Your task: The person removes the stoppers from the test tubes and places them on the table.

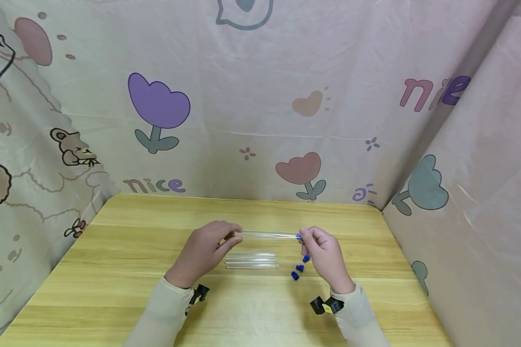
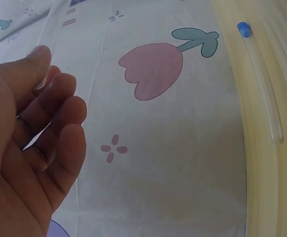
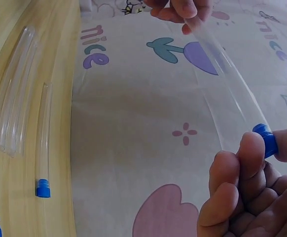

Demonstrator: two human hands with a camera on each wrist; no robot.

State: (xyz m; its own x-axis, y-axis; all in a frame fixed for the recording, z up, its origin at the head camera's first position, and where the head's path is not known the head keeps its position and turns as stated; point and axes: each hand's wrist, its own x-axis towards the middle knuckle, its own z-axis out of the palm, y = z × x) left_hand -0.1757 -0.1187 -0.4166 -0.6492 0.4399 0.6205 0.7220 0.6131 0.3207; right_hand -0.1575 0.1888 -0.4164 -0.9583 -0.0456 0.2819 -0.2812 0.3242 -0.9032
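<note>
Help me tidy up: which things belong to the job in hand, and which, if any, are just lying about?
Seemingly for the job:
held tube
blue cap at its end
capped tube
uncapped tubes
loose blue caps

Just surroundings, none lying loose:
wooden table
printed cloth
wrist devices

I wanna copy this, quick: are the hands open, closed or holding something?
Left hand: closed, holding one end of a clear tube.
Right hand: closed, pinching the blue cap at its other end.

Narrow gap between tubes (image 1: 252,264) and caps (image 1: 300,268)
</note>
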